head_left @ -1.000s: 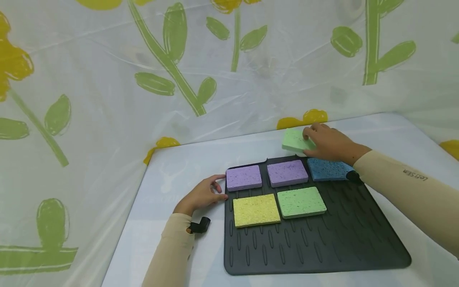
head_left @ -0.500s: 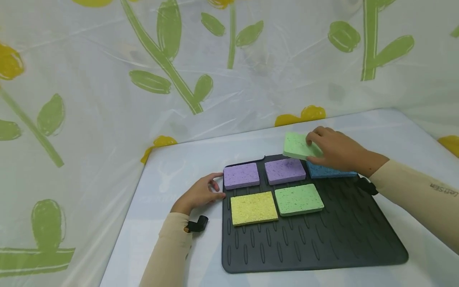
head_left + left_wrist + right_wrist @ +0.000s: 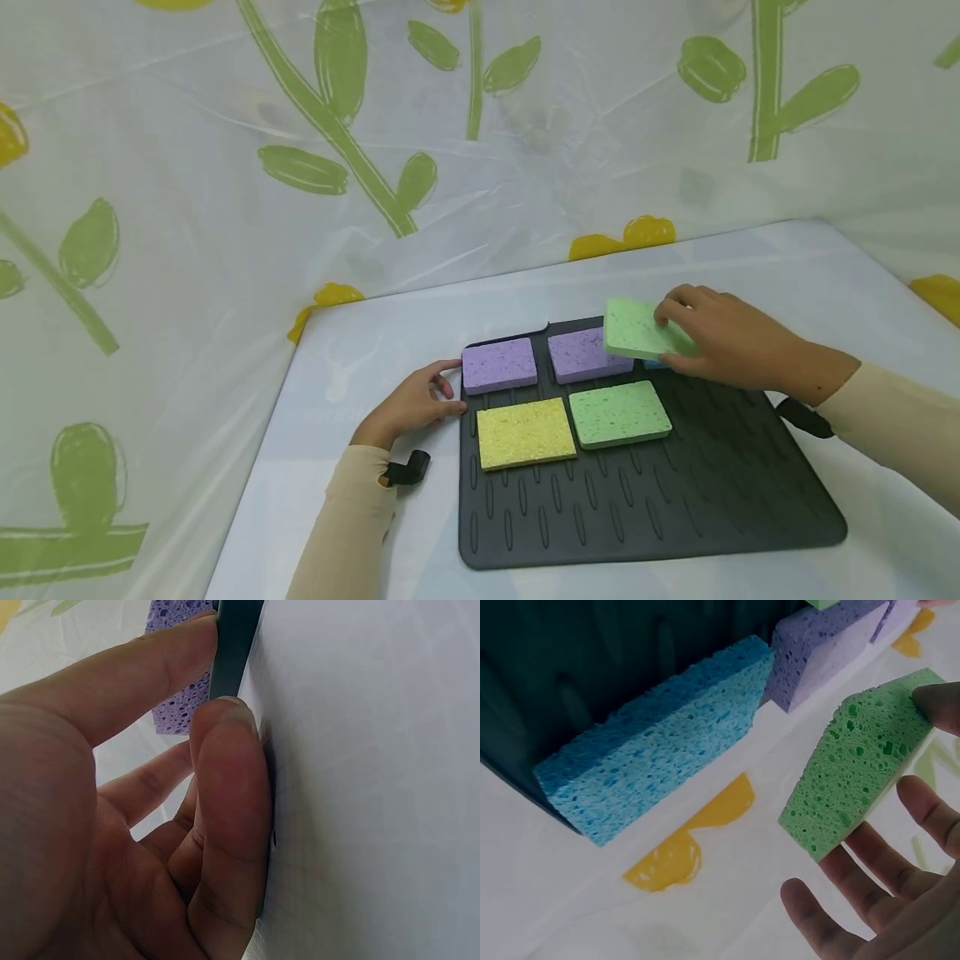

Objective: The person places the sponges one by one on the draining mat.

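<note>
My right hand point(image 3: 738, 337) pinches a light green sponge point(image 3: 637, 327) by its right end, above the back of a dark ribbed drying mat point(image 3: 570, 525). In the right wrist view this sponge point(image 3: 862, 757) is tilted, with thumb and fingertips at its edges. Below it sits a blue sponge point(image 3: 667, 735), mostly hidden by the hand in the head view. My left hand point(image 3: 412, 404) rests on the table at the mat's left edge, finger and thumb touching that edge. The left wrist view shows fingertips point(image 3: 206, 637) against the mat's side, with a purple sponge point(image 3: 176, 709) behind.
Two purple sponges point(image 3: 498, 367) lie along the mat's back row. In front of them are a yellow sponge point(image 3: 525, 433) and another green sponge point(image 3: 618, 414). A flower-printed sheet point(image 3: 225, 192) hangs behind the white table point(image 3: 300, 467).
My right hand has brought the green sponge from behind the mat towards the front and slightly right, so it now overlaps the second purple sponge. The left hand stays at the mat's edge.
</note>
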`<action>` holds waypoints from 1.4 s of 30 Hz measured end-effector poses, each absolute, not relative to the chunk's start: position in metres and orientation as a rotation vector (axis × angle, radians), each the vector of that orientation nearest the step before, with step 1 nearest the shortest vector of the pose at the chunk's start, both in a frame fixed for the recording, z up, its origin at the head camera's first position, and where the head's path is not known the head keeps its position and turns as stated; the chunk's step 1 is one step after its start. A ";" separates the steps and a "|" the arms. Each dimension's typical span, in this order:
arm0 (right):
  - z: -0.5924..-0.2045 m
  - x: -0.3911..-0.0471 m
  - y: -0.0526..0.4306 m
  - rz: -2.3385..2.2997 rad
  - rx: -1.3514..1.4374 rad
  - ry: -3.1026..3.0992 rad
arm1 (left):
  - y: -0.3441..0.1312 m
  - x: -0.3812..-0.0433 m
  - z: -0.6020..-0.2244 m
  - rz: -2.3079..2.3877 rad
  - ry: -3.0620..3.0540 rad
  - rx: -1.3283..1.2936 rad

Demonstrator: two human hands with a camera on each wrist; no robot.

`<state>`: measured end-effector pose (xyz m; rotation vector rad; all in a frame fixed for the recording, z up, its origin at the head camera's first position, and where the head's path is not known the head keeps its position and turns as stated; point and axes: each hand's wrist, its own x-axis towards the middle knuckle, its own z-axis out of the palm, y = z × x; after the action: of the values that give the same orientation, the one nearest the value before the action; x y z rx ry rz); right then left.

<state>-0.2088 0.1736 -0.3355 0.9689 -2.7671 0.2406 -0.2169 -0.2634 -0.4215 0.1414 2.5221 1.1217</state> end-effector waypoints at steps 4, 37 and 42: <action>-0.340 -0.199 0.181 0.222 0.986 -2.734 | -0.263 -0.218 -0.422 1.119 2.512 0.154; -0.374 -0.148 0.232 0.453 0.837 -2.963 | -0.266 -0.216 -0.425 1.085 2.532 0.111; -0.383 -0.147 0.234 0.479 0.847 -2.970 | -0.264 -0.218 -0.424 1.116 2.516 0.142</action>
<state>-0.1470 0.2343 -0.3832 0.8470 -2.9701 0.4789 -0.2181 -0.2644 -0.4236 0.1421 2.5164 1.1157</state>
